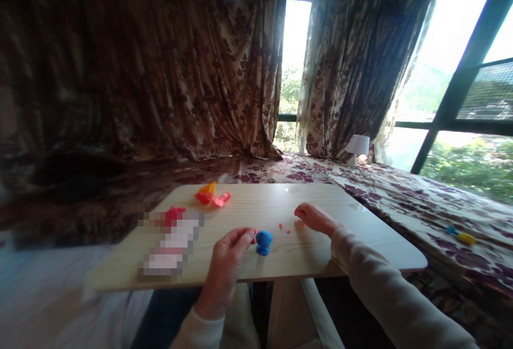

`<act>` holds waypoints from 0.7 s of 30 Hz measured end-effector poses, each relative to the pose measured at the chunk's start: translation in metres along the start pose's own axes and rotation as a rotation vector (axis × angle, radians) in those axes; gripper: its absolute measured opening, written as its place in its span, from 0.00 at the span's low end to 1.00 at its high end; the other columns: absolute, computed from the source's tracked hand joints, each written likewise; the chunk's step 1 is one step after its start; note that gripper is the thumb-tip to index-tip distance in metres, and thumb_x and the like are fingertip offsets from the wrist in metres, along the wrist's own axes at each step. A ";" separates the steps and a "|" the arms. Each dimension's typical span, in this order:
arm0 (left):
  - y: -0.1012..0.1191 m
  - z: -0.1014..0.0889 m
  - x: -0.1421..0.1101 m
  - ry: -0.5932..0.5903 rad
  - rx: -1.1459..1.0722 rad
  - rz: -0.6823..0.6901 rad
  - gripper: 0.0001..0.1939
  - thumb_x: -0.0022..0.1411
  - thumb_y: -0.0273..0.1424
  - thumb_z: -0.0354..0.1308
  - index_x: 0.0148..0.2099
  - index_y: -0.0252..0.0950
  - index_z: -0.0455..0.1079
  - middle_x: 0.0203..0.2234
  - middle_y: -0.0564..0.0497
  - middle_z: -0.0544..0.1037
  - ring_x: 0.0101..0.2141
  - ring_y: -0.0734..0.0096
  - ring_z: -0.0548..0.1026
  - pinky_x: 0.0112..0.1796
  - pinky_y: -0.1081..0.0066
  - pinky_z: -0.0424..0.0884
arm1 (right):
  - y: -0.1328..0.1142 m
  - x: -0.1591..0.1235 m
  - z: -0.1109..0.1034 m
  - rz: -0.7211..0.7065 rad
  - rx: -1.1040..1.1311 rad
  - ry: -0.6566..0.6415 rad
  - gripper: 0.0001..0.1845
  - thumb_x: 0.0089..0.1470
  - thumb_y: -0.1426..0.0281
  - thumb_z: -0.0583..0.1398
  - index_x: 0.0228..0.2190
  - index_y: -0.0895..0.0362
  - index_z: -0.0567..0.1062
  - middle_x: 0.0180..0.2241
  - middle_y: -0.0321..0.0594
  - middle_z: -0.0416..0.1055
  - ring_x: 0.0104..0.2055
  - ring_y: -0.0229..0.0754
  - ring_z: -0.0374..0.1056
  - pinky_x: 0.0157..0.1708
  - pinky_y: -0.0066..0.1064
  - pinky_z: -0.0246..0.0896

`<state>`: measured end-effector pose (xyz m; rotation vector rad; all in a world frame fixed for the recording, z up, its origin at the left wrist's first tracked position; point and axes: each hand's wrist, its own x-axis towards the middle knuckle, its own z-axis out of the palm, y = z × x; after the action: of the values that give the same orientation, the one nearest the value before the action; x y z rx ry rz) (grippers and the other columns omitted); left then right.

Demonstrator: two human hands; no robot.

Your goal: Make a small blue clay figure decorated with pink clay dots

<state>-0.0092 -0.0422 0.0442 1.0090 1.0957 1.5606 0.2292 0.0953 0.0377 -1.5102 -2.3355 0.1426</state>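
A blue modelling-clay figure (263, 242), with a rounded top and a smaller base, stands upright near the table's front edge. Just left of it, my left hand (231, 253) is closed in a pinch, with a small red clay piece (255, 231) at its fingertips. My right hand (315, 217) rests low over the table, farther back and to the right. Its fingers are bent together, and a hint of red shows at the tips, too small to name. Several tiny red clay bits (280, 225) lie between the hands.
Crumpled orange and red wrappers (212, 195) lie at the back left of the pale wooden table (256, 207). A blurred-out flat object (172, 245) is at the left. A blue and yellow item (460, 235) and white lamp (357, 146) are on the flowered cloth.
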 end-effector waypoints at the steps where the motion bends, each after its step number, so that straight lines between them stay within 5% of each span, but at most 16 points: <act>1: 0.000 0.000 0.000 -0.001 -0.002 0.000 0.12 0.46 0.36 0.63 0.32 0.33 0.76 0.24 0.52 0.77 0.29 0.74 0.71 0.36 0.73 0.66 | 0.001 0.001 0.001 0.000 0.000 0.004 0.15 0.53 0.75 0.51 0.30 0.60 0.78 0.33 0.45 0.76 0.35 0.42 0.69 0.36 0.28 0.58; 7: 0.002 0.001 0.000 0.008 -0.009 -0.002 0.15 0.45 0.39 0.63 0.31 0.32 0.76 0.23 0.51 0.76 0.28 0.73 0.72 0.36 0.71 0.67 | 0.001 0.002 0.003 0.004 0.006 0.039 0.16 0.51 0.80 0.50 0.33 0.60 0.76 0.34 0.44 0.74 0.37 0.41 0.68 0.37 0.28 0.58; 15: 0.001 0.000 0.001 -0.002 0.018 0.013 0.14 0.46 0.39 0.63 0.31 0.32 0.76 0.23 0.50 0.77 0.29 0.71 0.72 0.36 0.71 0.68 | -0.003 0.001 -0.002 -0.029 0.019 0.074 0.14 0.55 0.72 0.52 0.28 0.59 0.77 0.35 0.43 0.72 0.32 0.38 0.68 0.34 0.27 0.58; 21: 0.002 0.002 0.000 0.008 0.017 0.000 0.13 0.45 0.37 0.64 0.31 0.32 0.76 0.24 0.49 0.78 0.29 0.71 0.72 0.37 0.71 0.67 | -0.070 -0.026 -0.028 -0.227 0.333 0.243 0.11 0.55 0.72 0.53 0.37 0.56 0.75 0.33 0.38 0.73 0.31 0.37 0.67 0.33 0.28 0.62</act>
<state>-0.0080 -0.0417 0.0464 1.0143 1.1161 1.5590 0.1879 0.0391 0.0767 -1.0359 -2.1412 0.2596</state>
